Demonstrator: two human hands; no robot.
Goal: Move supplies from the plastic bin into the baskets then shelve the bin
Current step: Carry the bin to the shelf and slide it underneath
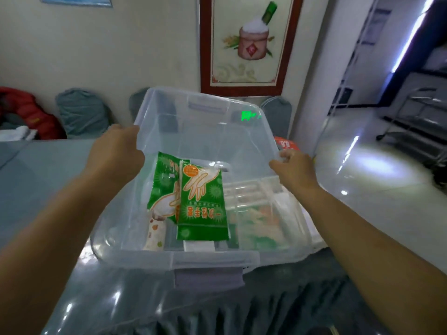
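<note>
Clear plastic bin (217,258) | holds green glove packets (202,201) | left hand (116,151), right hand (291,169) clasp its side rims

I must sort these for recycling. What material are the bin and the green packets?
Bin: seemingly clear, glossy rigid plastic; contents show through its walls. Green packets: probably thin printed plastic film, since they crease and shine slightly.

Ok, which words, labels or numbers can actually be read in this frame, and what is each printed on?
"一次性手套", seen upside down: front green glove packet in the plastic bin.
Round orange badge on that packet: too small to read.
Rear green packet: print blurred.
Red packaging behind the right hand: white characters, unreadable.
Framed wall poster: red seal on the jar, unreadable.
</note>
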